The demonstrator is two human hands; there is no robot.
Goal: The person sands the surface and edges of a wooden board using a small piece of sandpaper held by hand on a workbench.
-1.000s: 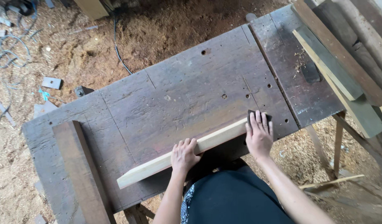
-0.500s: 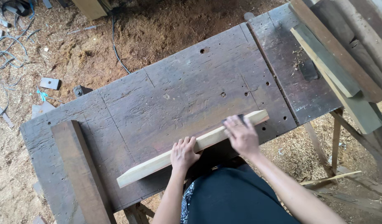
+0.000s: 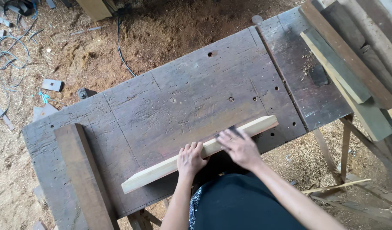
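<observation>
A long pale wooden strip (image 3: 162, 170) lies slanted along the near edge of a dark, worn workbench (image 3: 196, 98). My left hand (image 3: 190, 158) presses flat on the strip near its middle. My right hand (image 3: 238, 147), blurred with motion, rests on the strip just to the right, with a small dark thing under its fingers that I cannot make out. The strip's right end (image 3: 266, 123) is uncovered.
A dark thick plank (image 3: 83, 174) lies across the bench's left end. Several long boards (image 3: 353, 64) are stacked on the right end. Sawdust, cables (image 3: 8, 47) and small scraps (image 3: 52, 84) cover the ground beyond. Thin sticks and bench legs (image 3: 345, 145) show at the right.
My right hand has slid left along the strip, from its right end toward my left hand. The left hand and the strip have stayed put.
</observation>
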